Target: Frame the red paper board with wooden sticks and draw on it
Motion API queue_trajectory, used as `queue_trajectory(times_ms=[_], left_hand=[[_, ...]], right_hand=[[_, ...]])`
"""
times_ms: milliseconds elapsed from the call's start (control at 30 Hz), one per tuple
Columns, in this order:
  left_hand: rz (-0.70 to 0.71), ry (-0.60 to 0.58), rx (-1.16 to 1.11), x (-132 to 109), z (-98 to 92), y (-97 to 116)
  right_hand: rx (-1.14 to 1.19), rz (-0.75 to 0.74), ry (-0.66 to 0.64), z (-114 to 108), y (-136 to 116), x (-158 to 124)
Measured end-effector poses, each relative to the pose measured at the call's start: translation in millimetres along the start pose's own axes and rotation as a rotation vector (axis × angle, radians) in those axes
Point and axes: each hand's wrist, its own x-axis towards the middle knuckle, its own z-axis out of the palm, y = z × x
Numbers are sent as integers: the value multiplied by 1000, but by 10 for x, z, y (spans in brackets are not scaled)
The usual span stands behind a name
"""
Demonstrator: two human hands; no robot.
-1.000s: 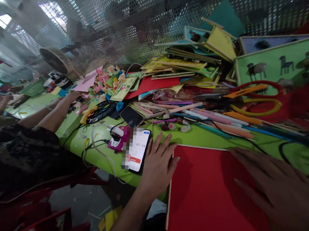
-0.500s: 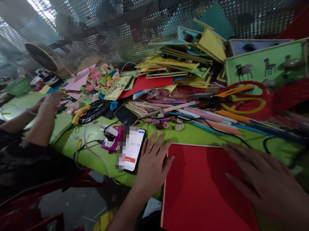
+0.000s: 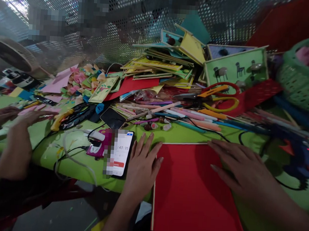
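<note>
A red rectangular board [image 3: 192, 187] with thin pale strips along its edges lies in front of me on the green table. My left hand [image 3: 143, 163] rests palm down at its upper left corner, fingers stretched out and the thumb near the left edge. Over the upper right side of the board lies my right hand [image 3: 237, 167], flat, with its fingers extended. Neither hand grips anything. Just left of my left hand is a smartphone [image 3: 120, 153] with a lit timer screen.
Pens and sticks [image 3: 186, 114], large scissors [image 3: 221, 97] and stacked framed pictures [image 3: 157, 65] line the back. On the right are a blue glue gun [image 3: 299, 152] and a green basket [image 3: 303, 79]. A co-worker's hands [image 3: 25, 121] are at the left, beyond a magenta power adapter [image 3: 100, 145].
The view has turned to the right, bringing the green basket and glue gun into sight. My hands stay flat at the red board. The co-worker's hands have shifted.
</note>
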Motion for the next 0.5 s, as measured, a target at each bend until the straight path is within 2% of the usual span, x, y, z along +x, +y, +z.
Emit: queue_trajectory(times_ms=[233, 500], left_hand=[[-5, -3, -9, 3, -7, 4], [-37, -4, -41, -3, -20, 23]], right_hand=[[-31, 18, -41, 9, -30, -9], [-86, -79, 40, 42, 29, -46]])
